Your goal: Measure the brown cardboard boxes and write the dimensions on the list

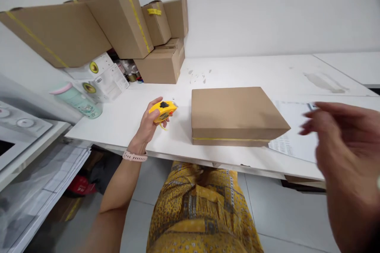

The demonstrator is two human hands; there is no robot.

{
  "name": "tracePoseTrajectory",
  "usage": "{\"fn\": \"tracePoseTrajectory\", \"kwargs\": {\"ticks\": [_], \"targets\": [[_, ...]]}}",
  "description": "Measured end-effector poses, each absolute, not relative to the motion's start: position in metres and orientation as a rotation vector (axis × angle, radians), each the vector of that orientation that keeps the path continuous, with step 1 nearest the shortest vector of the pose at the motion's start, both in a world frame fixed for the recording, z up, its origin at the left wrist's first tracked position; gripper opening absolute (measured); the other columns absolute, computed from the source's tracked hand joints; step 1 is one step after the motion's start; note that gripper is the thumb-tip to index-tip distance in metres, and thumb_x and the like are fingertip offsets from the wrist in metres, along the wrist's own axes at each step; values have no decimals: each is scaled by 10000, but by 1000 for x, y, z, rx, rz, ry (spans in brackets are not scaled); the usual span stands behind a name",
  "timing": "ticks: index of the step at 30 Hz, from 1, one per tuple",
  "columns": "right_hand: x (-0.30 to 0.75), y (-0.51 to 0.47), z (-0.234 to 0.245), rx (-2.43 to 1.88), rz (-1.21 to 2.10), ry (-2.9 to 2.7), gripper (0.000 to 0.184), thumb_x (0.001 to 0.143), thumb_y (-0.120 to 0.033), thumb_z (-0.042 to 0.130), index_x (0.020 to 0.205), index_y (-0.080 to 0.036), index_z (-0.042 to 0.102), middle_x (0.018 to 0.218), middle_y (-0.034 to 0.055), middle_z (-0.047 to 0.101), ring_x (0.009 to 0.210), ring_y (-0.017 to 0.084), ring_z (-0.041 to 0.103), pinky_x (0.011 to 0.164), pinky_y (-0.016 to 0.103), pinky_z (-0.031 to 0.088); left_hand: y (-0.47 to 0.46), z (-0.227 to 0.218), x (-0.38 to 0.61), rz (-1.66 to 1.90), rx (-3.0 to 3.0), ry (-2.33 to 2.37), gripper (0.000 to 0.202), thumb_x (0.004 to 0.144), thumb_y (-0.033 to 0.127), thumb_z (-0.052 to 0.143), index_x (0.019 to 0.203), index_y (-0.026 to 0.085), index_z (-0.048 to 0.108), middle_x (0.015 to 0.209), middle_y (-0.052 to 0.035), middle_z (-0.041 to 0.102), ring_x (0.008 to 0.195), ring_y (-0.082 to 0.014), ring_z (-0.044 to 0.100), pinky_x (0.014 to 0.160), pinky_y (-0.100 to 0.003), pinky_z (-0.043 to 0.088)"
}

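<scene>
My left hand is wrapped round a yellow tape measure with black and red parts and a yellow wrist strap. It holds the tape measure just above the white table, left of a closed brown cardboard box. A thin yellow strip runs along the box's front side. Off to the right, my right hand is raised near the camera, over a printed paper sheet. Its fingers are loosely bent and slightly blurred, and no object shows in them. Part of the sheet lies hidden behind the box and that hand.
Several cardboard boxes are stacked at the back left, above white cartons with avocado pictures. A mint-green bottle with a pink lid stands before them. A white appliance sits at far left. The table's front edge borders my lap.
</scene>
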State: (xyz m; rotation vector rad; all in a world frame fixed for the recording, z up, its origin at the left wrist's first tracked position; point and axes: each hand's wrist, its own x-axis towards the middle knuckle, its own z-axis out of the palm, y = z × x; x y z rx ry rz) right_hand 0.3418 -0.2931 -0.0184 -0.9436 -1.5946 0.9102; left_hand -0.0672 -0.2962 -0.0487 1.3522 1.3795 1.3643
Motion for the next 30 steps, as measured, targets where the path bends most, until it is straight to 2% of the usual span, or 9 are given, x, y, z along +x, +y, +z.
{"fn": "tracePoseTrajectory", "kwargs": {"ticks": [2,4,7,10,15,17,20,26,30], "targets": [[299,-295,5,-957,834,-1546,178,904,-449,633,1053,-421,726,914,28,697,592,201,628,485,412,532,-303,-20,-33,1344,1338,1054,784,796,595,604,1437,196,392,1074,-107,705,730,-187,655,520,-261,457],[265,-291,19,-911,1168,-1694,301,944,-521,562,1044,-280,713,952,55,699,641,160,649,508,334,565,-307,0,-4,1265,1347,906,809,772,585,672,1431,206,394,973,-74,715,656,-164,623,476,-238,415],[240,-279,21,-845,1524,-1773,489,935,-650,499,900,-192,667,840,60,679,627,138,631,475,270,548,-307,12,23,1136,1394,866,848,772,541,728,1456,193,369,840,-40,706,589,-138,571,467,-225,398],[240,-273,13,-841,1583,-1795,519,916,-684,508,745,-198,575,625,-4,571,519,103,539,430,225,485,-302,14,32,1038,1417,892,836,784,518,733,1457,173,376,811,-40,699,592,-129,547,484,-221,410],[274,-253,16,-952,1467,-1654,460,901,-595,597,668,-207,517,571,-33,489,462,79,430,397,208,348,-288,20,20,951,1380,915,659,812,483,698,1378,192,530,993,-94,714,649,-142,577,482,-225,422],[302,-233,17,-1079,1348,-1515,432,887,-522,634,629,-203,501,556,-32,458,454,74,373,398,223,279,-279,20,3,949,1351,967,526,823,478,681,1257,183,653,1030,-112,721,675,-155,596,483,-230,432],[350,-200,9,-1232,1255,-1317,386,879,-427,628,606,-200,475,577,-20,450,468,78,324,431,255,231,-264,15,-29,930,1272,1095,411,779,495,715,1025,169,758,913,-108,734,603,-145,575,440,-224,417],[388,-173,-32,-1452,1193,-1367,382,890,-421,571,603,-211,433,630,2,444,542,114,306,515,298,247,-248,7,-73,871,1142,1297,332,724,456,761,858,152,770,762,-81,709,516,-120,535,413,-210,422],[371,-175,-39,-1466,1091,-1544,405,943,-448,479,623,-215,394,647,-1,402,596,138,334,569,308,277,-244,9,-82,862,1156,1336,358,692,455,778,888,156,785,778,-86,723,519,-125,534,396,-203,406]]}}
